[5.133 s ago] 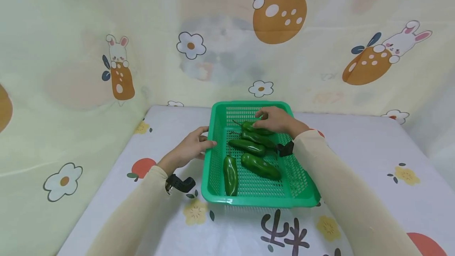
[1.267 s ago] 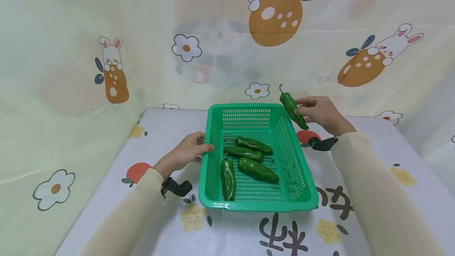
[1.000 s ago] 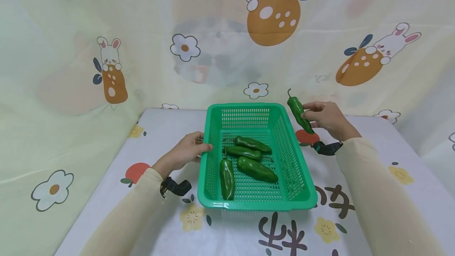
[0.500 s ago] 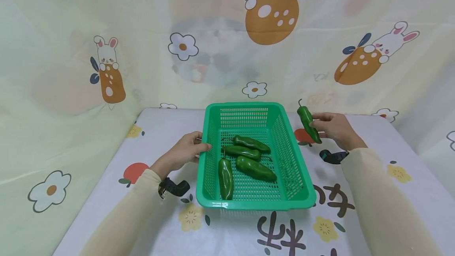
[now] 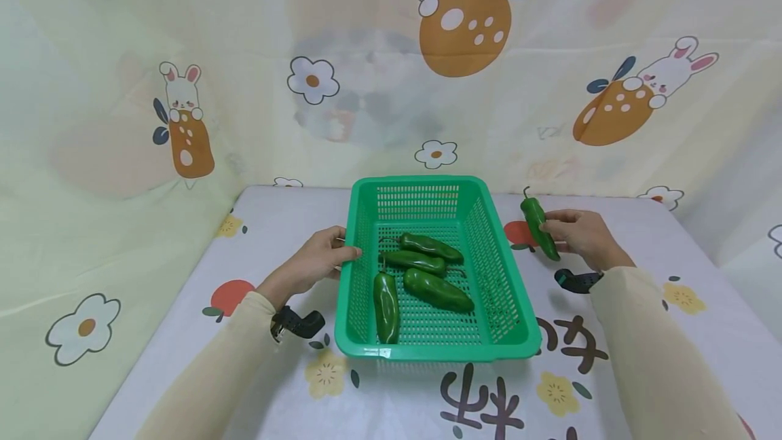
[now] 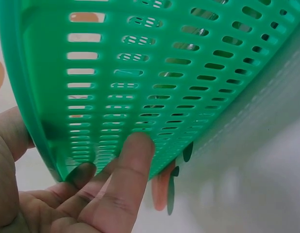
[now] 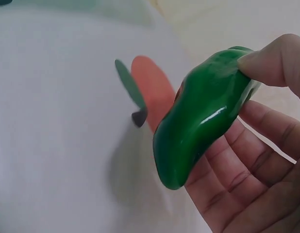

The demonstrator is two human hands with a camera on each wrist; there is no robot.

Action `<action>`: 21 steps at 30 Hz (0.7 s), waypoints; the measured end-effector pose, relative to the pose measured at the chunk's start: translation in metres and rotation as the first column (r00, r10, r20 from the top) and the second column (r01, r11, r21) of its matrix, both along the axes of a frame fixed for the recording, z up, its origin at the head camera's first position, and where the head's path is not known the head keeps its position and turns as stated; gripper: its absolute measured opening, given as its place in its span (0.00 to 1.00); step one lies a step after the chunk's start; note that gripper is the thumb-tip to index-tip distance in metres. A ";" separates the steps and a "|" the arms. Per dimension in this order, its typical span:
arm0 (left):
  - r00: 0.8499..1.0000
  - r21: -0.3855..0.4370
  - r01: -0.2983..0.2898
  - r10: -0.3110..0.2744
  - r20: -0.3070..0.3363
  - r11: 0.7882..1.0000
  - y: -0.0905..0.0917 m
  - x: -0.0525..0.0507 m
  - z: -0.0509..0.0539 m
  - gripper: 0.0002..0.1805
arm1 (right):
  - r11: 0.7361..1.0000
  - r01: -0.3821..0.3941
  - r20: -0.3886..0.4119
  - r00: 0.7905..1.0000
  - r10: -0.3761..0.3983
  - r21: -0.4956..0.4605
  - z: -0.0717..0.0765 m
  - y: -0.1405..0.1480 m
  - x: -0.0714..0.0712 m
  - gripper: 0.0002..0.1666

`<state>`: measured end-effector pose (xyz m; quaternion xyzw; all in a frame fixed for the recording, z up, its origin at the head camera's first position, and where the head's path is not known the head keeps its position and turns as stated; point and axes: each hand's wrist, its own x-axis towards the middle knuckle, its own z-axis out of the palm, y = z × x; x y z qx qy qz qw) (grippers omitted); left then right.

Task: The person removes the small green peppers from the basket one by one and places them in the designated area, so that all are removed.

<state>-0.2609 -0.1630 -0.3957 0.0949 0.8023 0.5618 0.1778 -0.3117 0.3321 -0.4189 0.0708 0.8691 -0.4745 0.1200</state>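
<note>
A green slotted basket (image 5: 346, 304) holds several green peppers (image 5: 437, 290). My left hand (image 5: 314, 260) grips its left rim, thumb over the edge; in the left wrist view the fingers of that hand (image 6: 99, 189) lie against the basket's outer wall (image 6: 48, 73). Right of the basket, my right hand (image 5: 585, 236) pinches one green pepper (image 5: 539, 228) between thumb and fingers, stem end up. The right wrist view shows this pepper (image 7: 203, 116) in the right hand (image 7: 257, 160), above the table cloth, a shadow beneath it.
A white printed cloth (image 5: 281, 386) covers the table under the basket. A patterned curtain (image 5: 366, 5) stands behind the table and along the left. Each wrist carries a black strap, the left (image 5: 297, 322) and the right (image 5: 577, 282).
A pepper from the back of the basket has come out in my right hand, over the right rim, and then lower and further right. My left hand has kept its hold on the rim.
</note>
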 end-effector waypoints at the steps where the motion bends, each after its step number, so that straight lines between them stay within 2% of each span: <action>1: 1.000 -0.002 -0.001 0.001 -0.003 1.000 0.000 0.000 0.000 0.23 | 1.000 0.004 0.002 1.000 -0.004 0.001 -0.001 0.001 0.001 0.41; 8: 1.000 -0.030 -0.015 0.015 -0.014 0.999 0.000 0.001 0.000 0.23 | 0.999 0.034 0.027 0.999 -0.034 0.005 -0.007 0.005 0.006 0.41; 14: 1.000 -0.035 -0.003 0.002 -0.030 0.999 -0.001 0.002 0.001 0.24 | 0.998 0.060 0.060 0.996 -0.060 0.003 -0.009 0.005 0.008 0.42; 21: 1.000 -0.037 -0.007 0.005 -0.029 0.999 0.000 0.001 0.000 0.23 | 0.998 0.064 0.070 0.995 -0.064 0.010 -0.012 0.008 0.010 0.42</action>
